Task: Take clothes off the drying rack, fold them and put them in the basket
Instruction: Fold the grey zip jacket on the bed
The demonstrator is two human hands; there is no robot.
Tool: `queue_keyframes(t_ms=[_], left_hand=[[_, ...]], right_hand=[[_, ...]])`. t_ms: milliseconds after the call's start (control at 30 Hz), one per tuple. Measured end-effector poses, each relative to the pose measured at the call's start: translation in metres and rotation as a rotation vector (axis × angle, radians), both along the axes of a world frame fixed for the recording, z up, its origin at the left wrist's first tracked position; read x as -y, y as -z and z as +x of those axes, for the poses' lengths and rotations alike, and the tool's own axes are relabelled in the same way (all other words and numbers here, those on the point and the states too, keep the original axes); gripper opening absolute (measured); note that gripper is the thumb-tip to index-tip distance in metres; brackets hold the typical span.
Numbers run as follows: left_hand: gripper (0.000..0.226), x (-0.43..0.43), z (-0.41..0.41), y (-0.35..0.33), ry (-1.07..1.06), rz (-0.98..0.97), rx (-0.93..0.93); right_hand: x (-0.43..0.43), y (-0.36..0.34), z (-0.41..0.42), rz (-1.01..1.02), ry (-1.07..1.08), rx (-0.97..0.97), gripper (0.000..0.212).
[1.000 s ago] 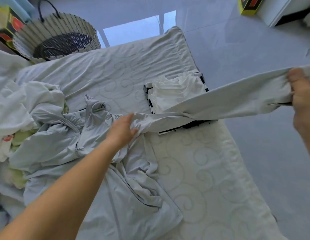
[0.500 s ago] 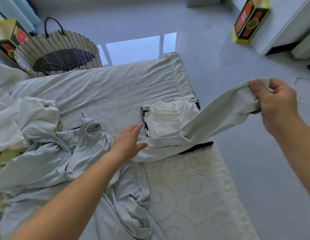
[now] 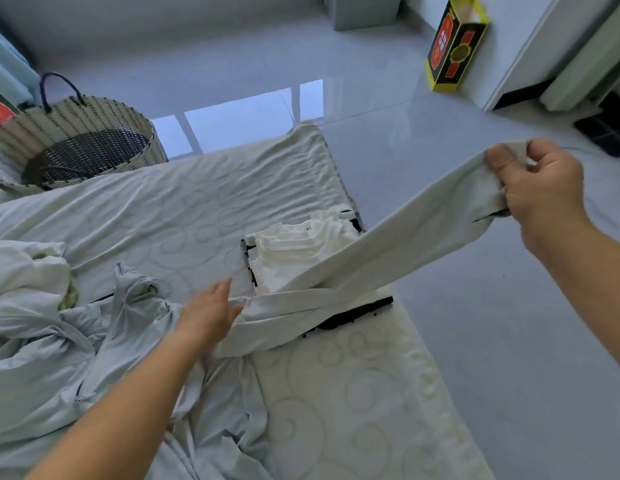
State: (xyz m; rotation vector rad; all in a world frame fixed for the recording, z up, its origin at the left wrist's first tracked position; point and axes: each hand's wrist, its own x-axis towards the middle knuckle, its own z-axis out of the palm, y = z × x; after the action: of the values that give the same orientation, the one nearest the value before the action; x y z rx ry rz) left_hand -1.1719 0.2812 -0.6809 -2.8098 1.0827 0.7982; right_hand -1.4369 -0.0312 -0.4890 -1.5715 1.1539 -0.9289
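Head view: fingers of my right hand (image 3: 540,195) pinch the cuff (image 3: 474,183) of the grey jacket (image 3: 59,375), limp and light, lying crumpled toward the mattress (image 3: 353,393) left edge, while my left hand (image 3: 208,317) presses flat at its shoulder, good holds, I judge.

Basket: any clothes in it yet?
Looks empty: the basket shows only dark woven inside, no fabric; its near rim hides part.

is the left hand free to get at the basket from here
Probably yes, with a lean: the left hand only presses flat on the jacket, gripping nothing, and only bare mattress lies between it and the basket.
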Motion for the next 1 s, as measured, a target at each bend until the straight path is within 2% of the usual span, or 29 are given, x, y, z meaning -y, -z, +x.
queue_keyframes(t_ms=[100, 200, 300, 367, 400, 467, 567, 633, 700, 767, 833, 967, 1000], left_hand=[[0.082, -0.017, 0.019, 0.011, 0.138, 0.179, 0.115], [0.075, -0.023, 0.03, 0.026, 0.238, 0.26, 0.101], [0.047, -0.024, 0.038, 0.036, 0.275, 0.237, 0.095], [0.021, -0.021, 0.038, 0.037, 0.299, 0.206, 0.099], [0.017, -0.021, 0.037, 0.038, 0.299, 0.187, 0.095], [0.019, -0.024, 0.036, 0.032, 0.282, 0.15, 0.126], [0.011, -0.042, 0.038, 0.026, 0.409, 0.115, 0.285], [0.044, -0.062, 0.042, 0.025, 0.395, 0.067, 0.314], [0.057, -0.076, 0.05, 0.023, 0.18, 0.08, 0.282], [0.043, -0.073, 0.046, 0.007, 0.065, 0.077, 0.332], [0.03, -0.063, 0.041, -0.003, 0.052, 0.012, 0.415], [0.016, -0.044, 0.03, -0.009, 0.159, -0.013, 0.411], [0.021, -0.043, 0.028, -0.005, 0.202, -0.032, 0.414]], right_hand=[[0.027, 0.009, -0.016, -0.014, 0.08, -0.041, 0.021], [0.046, 0.024, -0.026, -0.025, 0.157, -0.08, 0.022], [0.055, 0.036, -0.031, -0.026, 0.198, -0.086, 0.037], [0.059, 0.041, -0.034, -0.033, 0.223, -0.102, 0.038], [0.061, 0.042, -0.036, -0.036, 0.237, -0.113, 0.034], [0.064, 0.042, -0.041, -0.043, 0.271, -0.142, 0.022], [0.066, 0.041, -0.051, -0.055, 0.278, -0.212, 0.022], [0.066, 0.042, -0.056, -0.076, 0.254, -0.263, 0.028], [0.066, 0.043, -0.061, -0.102, 0.249, -0.31, 0.039], [0.065, 0.045, -0.064, -0.123, 0.271, -0.351, 0.046], [0.063, 0.045, -0.067, -0.135, 0.31, -0.381, 0.048], [0.056, 0.049, -0.073, -0.152, 0.311, -0.478, 0.044], [0.053, 0.051, -0.073, -0.156, 0.294, -0.498, 0.043]])
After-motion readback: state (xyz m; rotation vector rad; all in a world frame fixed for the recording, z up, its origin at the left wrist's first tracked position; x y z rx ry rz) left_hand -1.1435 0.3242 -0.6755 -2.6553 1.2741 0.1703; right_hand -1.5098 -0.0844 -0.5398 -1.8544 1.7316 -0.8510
